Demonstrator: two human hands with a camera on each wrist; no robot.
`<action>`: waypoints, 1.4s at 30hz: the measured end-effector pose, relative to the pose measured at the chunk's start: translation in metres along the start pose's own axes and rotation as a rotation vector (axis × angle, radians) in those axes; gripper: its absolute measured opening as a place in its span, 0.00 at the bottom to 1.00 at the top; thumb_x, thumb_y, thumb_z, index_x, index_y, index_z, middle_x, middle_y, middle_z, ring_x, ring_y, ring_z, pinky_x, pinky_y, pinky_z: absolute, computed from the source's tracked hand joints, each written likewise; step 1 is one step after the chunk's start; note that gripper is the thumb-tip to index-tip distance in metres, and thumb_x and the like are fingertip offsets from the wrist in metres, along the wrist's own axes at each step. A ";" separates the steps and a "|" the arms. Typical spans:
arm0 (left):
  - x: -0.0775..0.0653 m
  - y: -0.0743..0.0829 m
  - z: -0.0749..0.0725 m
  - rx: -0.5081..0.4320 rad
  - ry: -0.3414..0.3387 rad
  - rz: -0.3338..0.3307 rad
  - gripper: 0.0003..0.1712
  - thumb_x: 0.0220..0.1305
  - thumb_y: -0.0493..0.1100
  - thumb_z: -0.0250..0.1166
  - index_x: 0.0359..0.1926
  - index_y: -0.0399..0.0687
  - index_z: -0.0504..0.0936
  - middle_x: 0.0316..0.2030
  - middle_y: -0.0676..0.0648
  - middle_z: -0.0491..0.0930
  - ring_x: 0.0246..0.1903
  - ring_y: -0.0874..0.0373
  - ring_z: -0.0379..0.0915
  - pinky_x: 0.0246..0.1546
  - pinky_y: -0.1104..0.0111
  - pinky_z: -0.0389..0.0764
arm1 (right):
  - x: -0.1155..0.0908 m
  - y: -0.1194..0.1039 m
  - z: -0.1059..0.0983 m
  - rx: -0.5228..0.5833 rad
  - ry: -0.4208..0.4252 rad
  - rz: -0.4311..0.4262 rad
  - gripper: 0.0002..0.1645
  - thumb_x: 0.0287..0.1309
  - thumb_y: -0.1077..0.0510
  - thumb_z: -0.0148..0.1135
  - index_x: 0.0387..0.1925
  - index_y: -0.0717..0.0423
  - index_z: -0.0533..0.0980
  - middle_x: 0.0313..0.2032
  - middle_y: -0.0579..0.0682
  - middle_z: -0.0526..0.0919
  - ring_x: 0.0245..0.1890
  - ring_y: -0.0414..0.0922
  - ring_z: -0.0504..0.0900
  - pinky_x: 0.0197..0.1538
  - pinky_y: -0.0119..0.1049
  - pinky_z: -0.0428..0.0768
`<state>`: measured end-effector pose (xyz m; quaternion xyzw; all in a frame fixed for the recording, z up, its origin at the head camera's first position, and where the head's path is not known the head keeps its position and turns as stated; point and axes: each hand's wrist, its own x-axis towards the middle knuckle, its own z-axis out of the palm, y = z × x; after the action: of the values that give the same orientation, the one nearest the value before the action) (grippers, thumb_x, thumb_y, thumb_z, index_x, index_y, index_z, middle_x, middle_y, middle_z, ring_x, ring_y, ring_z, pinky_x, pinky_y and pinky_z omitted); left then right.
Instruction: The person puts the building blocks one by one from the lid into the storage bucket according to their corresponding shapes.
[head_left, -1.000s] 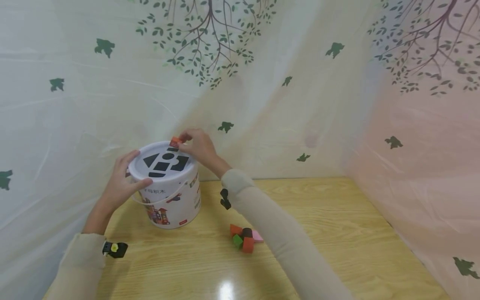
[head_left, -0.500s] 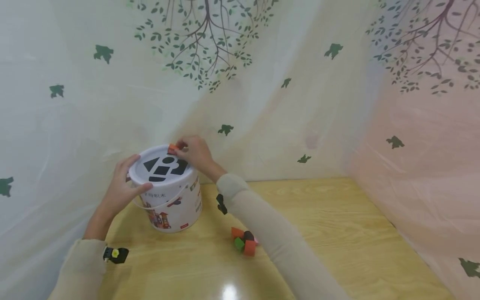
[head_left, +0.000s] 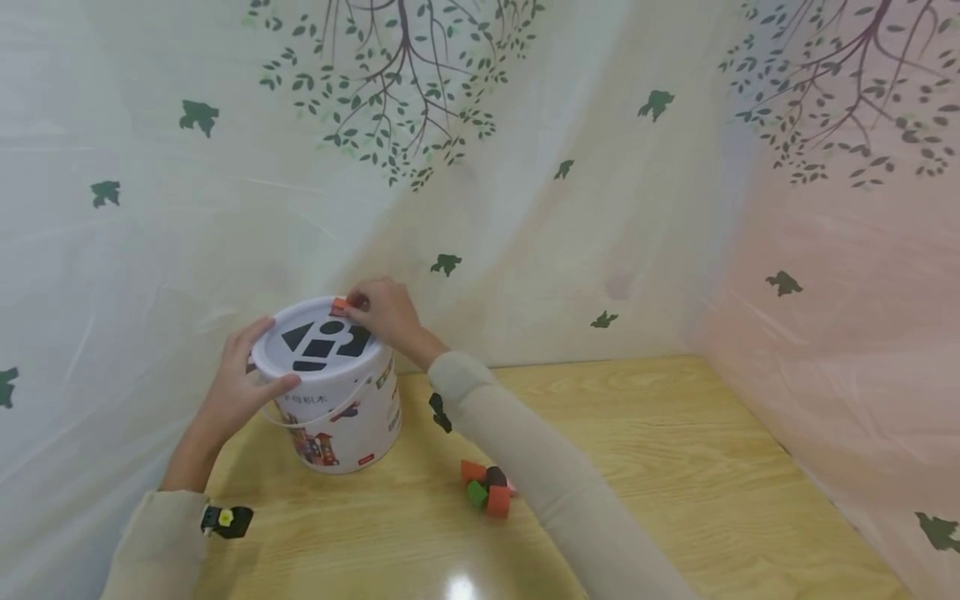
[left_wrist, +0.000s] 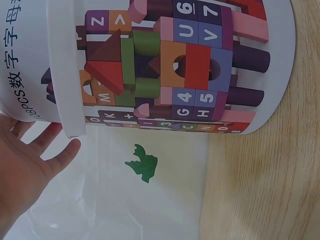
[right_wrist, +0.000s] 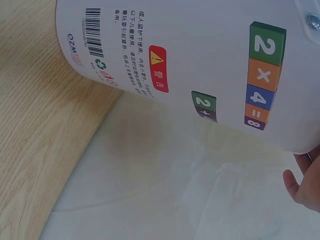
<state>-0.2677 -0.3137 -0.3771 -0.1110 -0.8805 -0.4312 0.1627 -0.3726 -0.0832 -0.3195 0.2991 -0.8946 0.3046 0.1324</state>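
Note:
A white bucket (head_left: 348, 437) with a shape-sorter lid (head_left: 281, 358) stands upright at the back left of the table. My left hand (head_left: 236, 379) holds the lid's left rim, thumb at the front and fingers behind; in the left wrist view, fingers (left_wrist: 62, 155) reach against the bucket. My right hand (head_left: 386, 312) pinches a small orange block (head_left: 340, 307) at the slot on the lid's far side. Fingers partly hide that slot, so how deep the block sits is unclear. The right wrist view shows the bucket's printed side (right_wrist: 175, 55) and part of my hand (right_wrist: 307, 185).
Several loose blocks lie together on the wooden table (head_left: 637, 450), among them a red block (head_left: 498, 502) and a green block (head_left: 476, 494). My right forearm partly covers a pink one. A printed curtain (head_left: 525, 275) hangs right behind the bucket.
The orange block in my right hand has moved slightly left and sits lower at the far slot. My left hand keeps its hold on the rim. The head view has shifted a little.

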 end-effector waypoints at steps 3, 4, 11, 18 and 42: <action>0.000 0.000 0.001 0.000 0.003 0.004 0.58 0.60 0.45 0.73 0.82 0.50 0.47 0.76 0.31 0.46 0.68 0.32 0.53 0.62 0.29 0.64 | -0.001 -0.001 -0.001 -0.006 -0.012 0.018 0.12 0.65 0.52 0.68 0.48 0.48 0.85 0.43 0.43 0.86 0.46 0.37 0.76 0.53 0.26 0.76; -0.001 0.000 0.001 0.000 0.004 0.004 0.58 0.60 0.45 0.74 0.82 0.50 0.47 0.76 0.31 0.46 0.68 0.33 0.53 0.62 0.29 0.64 | -0.001 -0.002 -0.001 -0.009 -0.015 0.021 0.13 0.65 0.51 0.68 0.49 0.48 0.84 0.43 0.43 0.86 0.46 0.38 0.76 0.53 0.27 0.76; -0.001 0.002 0.000 -0.011 0.000 0.004 0.58 0.61 0.46 0.73 0.82 0.50 0.46 0.76 0.31 0.46 0.68 0.32 0.52 0.63 0.28 0.63 | -0.001 -0.002 -0.003 -0.061 -0.006 -0.005 0.14 0.68 0.52 0.65 0.52 0.50 0.84 0.46 0.44 0.88 0.49 0.40 0.79 0.60 0.32 0.76; -0.002 0.004 -0.001 -0.022 0.001 -0.002 0.58 0.61 0.46 0.73 0.82 0.49 0.46 0.76 0.30 0.46 0.69 0.31 0.51 0.63 0.27 0.62 | -0.001 -0.001 -0.006 -0.086 -0.022 -0.003 0.16 0.68 0.51 0.64 0.54 0.48 0.83 0.49 0.43 0.88 0.50 0.39 0.78 0.61 0.33 0.74; 0.001 0.005 -0.001 -0.022 0.011 -0.012 0.58 0.60 0.47 0.73 0.82 0.48 0.47 0.76 0.30 0.47 0.70 0.31 0.51 0.64 0.27 0.62 | -0.023 0.022 -0.053 -0.189 -0.059 -0.228 0.16 0.66 0.50 0.67 0.52 0.51 0.84 0.48 0.46 0.88 0.52 0.42 0.81 0.65 0.40 0.73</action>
<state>-0.2664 -0.3115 -0.3726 -0.1049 -0.8754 -0.4425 0.1638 -0.3650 -0.0258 -0.2986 0.3936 -0.8830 0.1931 0.1674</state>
